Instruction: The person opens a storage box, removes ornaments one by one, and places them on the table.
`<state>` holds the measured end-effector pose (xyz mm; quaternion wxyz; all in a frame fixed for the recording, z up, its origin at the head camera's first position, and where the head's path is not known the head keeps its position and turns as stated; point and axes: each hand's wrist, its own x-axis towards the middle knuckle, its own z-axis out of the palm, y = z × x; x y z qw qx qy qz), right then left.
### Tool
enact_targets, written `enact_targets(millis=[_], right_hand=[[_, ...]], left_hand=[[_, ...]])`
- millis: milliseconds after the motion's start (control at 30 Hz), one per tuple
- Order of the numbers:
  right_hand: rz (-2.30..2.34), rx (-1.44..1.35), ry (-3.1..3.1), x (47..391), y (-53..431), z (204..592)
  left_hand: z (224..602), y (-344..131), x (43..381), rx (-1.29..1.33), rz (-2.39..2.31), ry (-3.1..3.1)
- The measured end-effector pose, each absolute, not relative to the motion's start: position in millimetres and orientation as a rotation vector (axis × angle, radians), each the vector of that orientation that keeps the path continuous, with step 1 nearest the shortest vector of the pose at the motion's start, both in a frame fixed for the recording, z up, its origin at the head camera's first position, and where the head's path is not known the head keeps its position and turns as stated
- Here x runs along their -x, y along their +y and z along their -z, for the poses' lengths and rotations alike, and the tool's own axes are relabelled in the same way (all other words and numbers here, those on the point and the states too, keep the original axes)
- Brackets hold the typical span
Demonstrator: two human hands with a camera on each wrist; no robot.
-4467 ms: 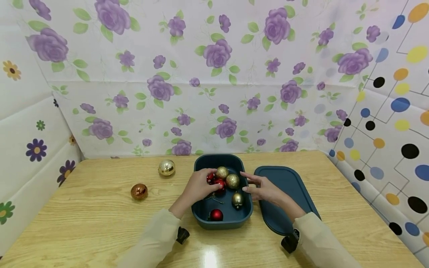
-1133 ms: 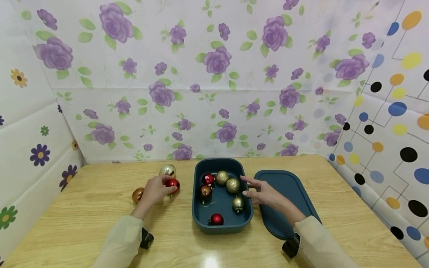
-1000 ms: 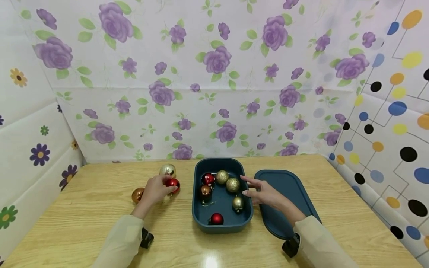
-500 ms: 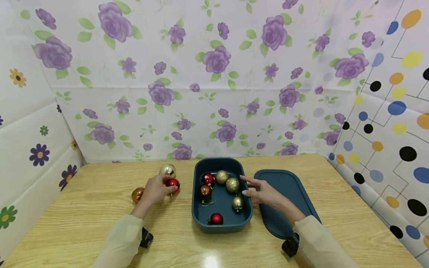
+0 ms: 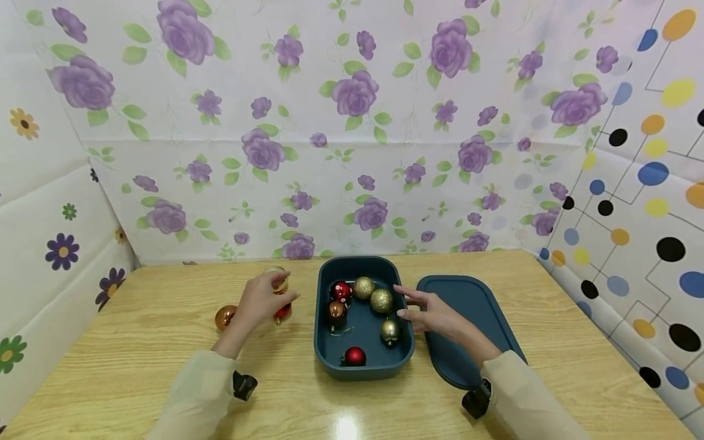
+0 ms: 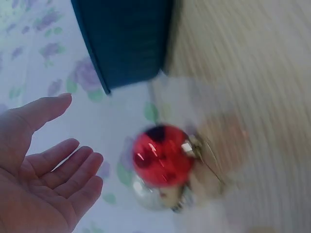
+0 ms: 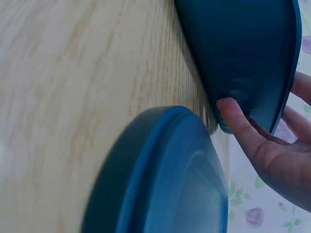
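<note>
My left hand [image 5: 255, 304] hovers over the left of the table, thumb and fingers spread and holding nothing. Just under its fingertips lies a shiny red Christmas bauble [image 6: 163, 155], partly hidden in the head view, with a gold bauble [image 5: 283, 286] behind it. A copper bauble [image 5: 224, 318] rests left of that wrist. My right hand [image 5: 437, 315] touches the right wall of a dark blue box [image 5: 363, 373], its thumb [image 7: 232, 114] against the outside and its fingers extended at the rim. Inside the box are red baubles [image 5: 354, 356], gold baubles [image 5: 381, 300] and a brown one [image 5: 337, 310].
The box's dark blue lid [image 5: 467, 299] lies flat on the wooden table [image 5: 308, 403], right of the box and partly under my right forearm. Flower-patterned cloth [image 5: 352, 183] stands behind the table, and a dotted cloth [image 5: 654, 244] hangs on the right.
My left hand has carried the red bauble from the box to the table beside the gold one, then let go and lifted slightly. My right hand has stayed at the box.
</note>
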<state>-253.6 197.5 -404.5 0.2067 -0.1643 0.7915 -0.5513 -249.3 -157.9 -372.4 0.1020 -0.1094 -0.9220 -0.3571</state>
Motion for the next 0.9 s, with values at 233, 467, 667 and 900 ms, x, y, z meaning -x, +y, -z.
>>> enact_targets(millis=[233,467,667,900], right_hand=[[1.538,0.447,2.198,253.7,197.2,403.8],[1.544,0.443,2.204,254.0,197.2,404.0],[1.554,0.429,2.189,254.4,196.9,403.1],[1.564,0.445,2.166,254.0,196.7,403.3]], left_hand=[[365.5,-123.5,237.8,0.419,1.101,-2.710],[367.7,-89.4,229.9,0.550,1.152,-2.671],[377.2,-63.0,224.3,0.724,1.178,-2.648],[391.3,-30.1,219.4,0.813,1.156,-2.758]])
